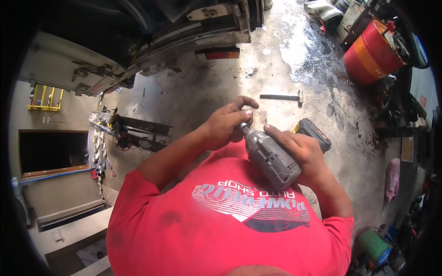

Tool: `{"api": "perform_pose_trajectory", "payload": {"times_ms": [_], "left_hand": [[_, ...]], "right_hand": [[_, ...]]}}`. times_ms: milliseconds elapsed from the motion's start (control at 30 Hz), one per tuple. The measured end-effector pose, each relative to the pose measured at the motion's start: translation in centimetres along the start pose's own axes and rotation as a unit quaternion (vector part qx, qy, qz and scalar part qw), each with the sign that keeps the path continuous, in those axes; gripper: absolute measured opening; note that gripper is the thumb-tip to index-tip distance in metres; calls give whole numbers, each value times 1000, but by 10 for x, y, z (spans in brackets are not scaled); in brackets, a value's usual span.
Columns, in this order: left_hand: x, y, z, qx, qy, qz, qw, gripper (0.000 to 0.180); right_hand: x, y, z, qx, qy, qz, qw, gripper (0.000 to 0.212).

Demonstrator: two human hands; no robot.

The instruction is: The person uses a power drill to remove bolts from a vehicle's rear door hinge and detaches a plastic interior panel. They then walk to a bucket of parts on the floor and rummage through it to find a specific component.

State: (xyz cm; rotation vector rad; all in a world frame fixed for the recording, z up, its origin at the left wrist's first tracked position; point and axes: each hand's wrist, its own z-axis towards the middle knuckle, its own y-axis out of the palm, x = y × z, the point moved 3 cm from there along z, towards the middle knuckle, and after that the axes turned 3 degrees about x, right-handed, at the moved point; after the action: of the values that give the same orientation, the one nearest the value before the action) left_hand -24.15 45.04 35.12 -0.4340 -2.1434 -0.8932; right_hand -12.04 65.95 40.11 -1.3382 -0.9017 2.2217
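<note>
A grey cordless impact driver point(271, 158) lies close against my red shirt, its nose pointing up and to the left. My right hand point(301, 154) is wrapped round its grip, with the index finger stretched along the body. Beyond that hand sticks out the tool's dark battery pack point(313, 134), which has a yellow patch. At the nose, the thumb and fingers of my left hand point(231, 120) close on a small metal socket or bit point(244, 127). The fingers partly cover this piece, so its exact kind is hidden.
A hammer point(282, 97) lies on the stained concrete floor ahead. Beyond it are a tail light point(218, 54) and the vehicle's open body point(184, 39). A floor jack point(133, 131) stands left, a red and orange drum point(374, 53) far right, and a green tank point(374, 245) near right.
</note>
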Motion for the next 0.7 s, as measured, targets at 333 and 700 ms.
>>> {"api": "perform_pose_trajectory", "payload": {"times_ms": [333,700], "left_hand": [[27,1,40,59,-33,-5,998,32],[84,-63,82,0,-128,65,990,26]], "right_hand": [[51,-38,42,-69,-50,-40,996,83],[64,-42,135,-147,-66,-151,975,73]]}}
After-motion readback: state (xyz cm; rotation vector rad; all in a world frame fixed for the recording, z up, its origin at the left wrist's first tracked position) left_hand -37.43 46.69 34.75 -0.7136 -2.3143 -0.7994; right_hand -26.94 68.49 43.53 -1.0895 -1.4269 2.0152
